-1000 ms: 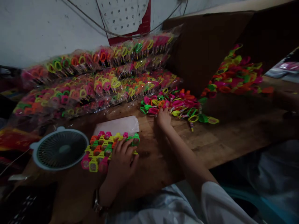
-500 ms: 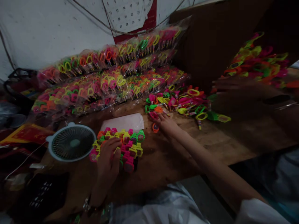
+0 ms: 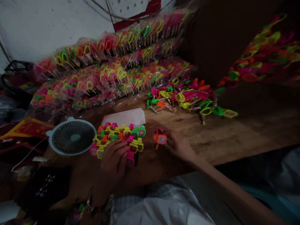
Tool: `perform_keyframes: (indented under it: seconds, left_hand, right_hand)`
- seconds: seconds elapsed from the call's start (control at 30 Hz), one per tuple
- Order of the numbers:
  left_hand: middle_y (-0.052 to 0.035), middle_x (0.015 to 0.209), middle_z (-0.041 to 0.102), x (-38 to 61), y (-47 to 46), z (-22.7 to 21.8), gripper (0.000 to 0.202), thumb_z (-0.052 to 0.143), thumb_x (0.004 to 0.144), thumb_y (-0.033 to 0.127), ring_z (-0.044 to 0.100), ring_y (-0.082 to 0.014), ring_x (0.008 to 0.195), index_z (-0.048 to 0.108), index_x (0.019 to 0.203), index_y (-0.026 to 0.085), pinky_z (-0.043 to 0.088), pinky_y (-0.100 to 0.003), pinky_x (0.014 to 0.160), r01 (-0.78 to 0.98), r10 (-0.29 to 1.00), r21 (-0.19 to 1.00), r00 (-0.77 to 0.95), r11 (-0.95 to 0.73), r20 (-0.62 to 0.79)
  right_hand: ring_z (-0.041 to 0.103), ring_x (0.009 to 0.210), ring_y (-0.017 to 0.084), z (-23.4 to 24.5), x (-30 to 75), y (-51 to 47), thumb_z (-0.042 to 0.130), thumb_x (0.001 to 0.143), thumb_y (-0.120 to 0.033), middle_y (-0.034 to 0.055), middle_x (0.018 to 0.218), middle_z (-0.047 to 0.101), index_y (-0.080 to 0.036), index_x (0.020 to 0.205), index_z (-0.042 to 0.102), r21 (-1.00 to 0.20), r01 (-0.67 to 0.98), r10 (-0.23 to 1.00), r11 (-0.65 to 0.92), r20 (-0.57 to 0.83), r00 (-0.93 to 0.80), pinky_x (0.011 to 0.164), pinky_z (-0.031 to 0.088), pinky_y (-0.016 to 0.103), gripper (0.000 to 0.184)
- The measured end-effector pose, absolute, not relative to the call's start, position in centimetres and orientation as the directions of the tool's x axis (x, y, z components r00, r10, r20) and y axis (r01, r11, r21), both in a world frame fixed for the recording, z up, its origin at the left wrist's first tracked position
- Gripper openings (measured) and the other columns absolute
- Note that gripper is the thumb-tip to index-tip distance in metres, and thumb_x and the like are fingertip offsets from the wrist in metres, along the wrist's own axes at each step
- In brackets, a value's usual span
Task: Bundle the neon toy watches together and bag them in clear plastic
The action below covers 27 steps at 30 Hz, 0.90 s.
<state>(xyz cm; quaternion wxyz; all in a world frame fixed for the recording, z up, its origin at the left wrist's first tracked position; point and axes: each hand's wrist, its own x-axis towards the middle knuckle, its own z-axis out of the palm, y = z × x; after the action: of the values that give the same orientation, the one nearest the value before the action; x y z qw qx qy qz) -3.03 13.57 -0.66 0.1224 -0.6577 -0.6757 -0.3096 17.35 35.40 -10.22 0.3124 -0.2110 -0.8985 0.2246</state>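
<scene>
My left hand (image 3: 114, 156) lies over the near side of a tight block of toy watches (image 3: 122, 135), pink, yellow, green and orange, its fingers bent onto them. A dark edge shows under the block's right side. To the right of it, my right hand (image 3: 179, 144) pinches an orange toy watch (image 3: 161, 138) just above the table. Something pinkish-red shows behind that watch, too blurred to name surely. Beyond this hand lies a loose heap of bright plastic rings with striped sticks (image 3: 187, 96).
A round fan (image 3: 74, 137) lies left of the block, and a folded white sheet (image 3: 125, 117) behind it. Bagged bright toys (image 3: 100, 78) are stacked along the wall. At right, another colourful heap (image 3: 264, 62) stands beside a dark brown panel (image 3: 225, 37). The wooden table (image 3: 222, 140) spans the front.
My right hand has drawn back from the loose heap toward me, bringing the orange toy watch. My left hand stays on the block. Another person's arm at the right has left the view.
</scene>
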Motion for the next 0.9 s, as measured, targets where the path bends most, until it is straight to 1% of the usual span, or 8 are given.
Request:
perform_keyframes:
  seconds: [0.07,0.13,0.2,0.33,0.4,0.47,0.7,0.9]
  left_hand:
    - [-0.0058,0.11,0.062,-3.2,13.0,-0.6,0.025,0.05,0.088,0.011,0.053,-0.0189,0.112,0.056,0.11,0.02,0.041,-0.042,0.1,0.964,0.796,0.265,-0.143,-0.023,0.588]
    - [-0.0057,0.109,0.062,-3.3,12.7,-0.8,0.024,0.05,0.087,0.011,0.053,-0.019,0.113,0.056,0.109,0.02,0.04,-0.042,0.101,0.961,0.8,0.278,-0.166,0.0,0.576]
    - [-0.006,0.112,0.062,-3.2,12.7,-1.1,0.025,0.05,0.088,0.012,0.052,-0.0194,0.115,0.056,0.111,0.02,0.039,-0.043,0.102,0.958,0.821,0.287,-0.171,0.009,0.545]
    - [-0.0074,0.121,0.059,-2.7,13.0,-1.9,0.033,0.051,0.088,0.016,0.047,-0.0215,0.122,0.052,0.121,0.02,0.037,-0.046,0.104,0.964,0.873,0.265,-0.125,-0.006,0.471]
    - [-0.0078,0.125,0.057,-2.5,13.0,-2.3,0.035,0.05,0.088,0.018,0.043,-0.0231,0.126,0.051,0.123,0.021,0.034,-0.049,0.106,0.972,0.896,0.237,-0.104,-0.001,0.431]
    - [-0.0079,0.128,0.055,-2.3,12.9,-2.6,0.037,0.047,0.089,0.017,0.04,-0.0242,0.129,0.05,0.125,0.021,0.03,-0.051,0.108,0.977,0.911,0.215,-0.097,0.009,0.4]
    - [-0.01,0.125,0.053,-1.8,13.1,-2.3,0.041,0.042,0.088,0.016,0.039,-0.0249,0.125,0.045,0.129,0.017,0.027,-0.051,0.109,0.977,0.923,0.207,-0.13,0.056,0.363]
    - [-0.0106,0.114,0.052,-1.8,14.4,-1.7,0.041,0.045,0.09,0.029,0.039,-0.0266,0.113,0.048,0.129,0.016,0.032,-0.048,0.101,0.977,0.931,0.194,-0.146,0.084,0.334]
  right_hand:
    - [0.063,0.075,0.02,-9.7,16.9,35.3,0.057,0.081,-0.033,0.0072,0.085,0.066,-0.016,0.101,0.057,-0.804,0.246,0.789,0.541,0.384,-0.479,0.068,0.052,0.033,0.026]
    - [0.064,0.075,0.02,-9.0,16.1,34.2,0.062,0.077,-0.037,0.0064,0.086,0.067,-0.017,0.102,0.057,-0.953,0.099,0.902,0.287,0.234,-0.363,0.069,0.052,0.033,0.032]
    - [0.065,0.076,0.02,-8.4,15.0,31.6,0.066,0.073,-0.039,0.0059,0.085,0.069,-0.017,0.096,0.061,-0.996,-0.033,0.898,0.079,0.086,-0.431,0.07,0.052,0.033,0.032]
    - [0.064,0.069,0.02,-9.0,12.3,24.1,0.07,0.069,-0.042,0.0047,0.076,0.071,-0.016,0.081,0.067,-0.98,-0.063,0.811,-0.187,-0.118,-0.574,0.066,0.053,0.03,0.029]
    - [0.064,0.067,0.019,-9.7,11.2,21.5,0.069,0.07,-0.044,0.0037,0.074,0.071,-0.016,0.08,0.067,-0.98,-0.036,0.818,-0.196,-0.143,-0.557,0.064,0.053,0.029,0.03]
    - [0.062,0.063,0.018,-10.4,10.5,20.3,0.066,0.072,-0.044,0.0022,0.069,0.07,-0.017,0.077,0.065,-0.993,0.019,0.847,-0.116,-0.109,-0.52,0.06,0.051,0.026,0.028]
    - [0.064,0.062,0.017,-10.5,10.4,20.3,0.05,0.083,-0.034,0.0045,0.072,0.069,-0.019,0.082,0.062,-0.964,0.09,0.851,0.251,0.175,-0.496,0.058,0.05,0.023,0.019]
    - [0.065,0.066,0.016,-9.9,9.5,20.3,0.046,0.08,-0.018,0.0044,0.076,0.07,-0.018,0.087,0.062,-0.959,0.101,0.8,0.266,0.161,-0.579,0.059,0.05,0.022,0.017]
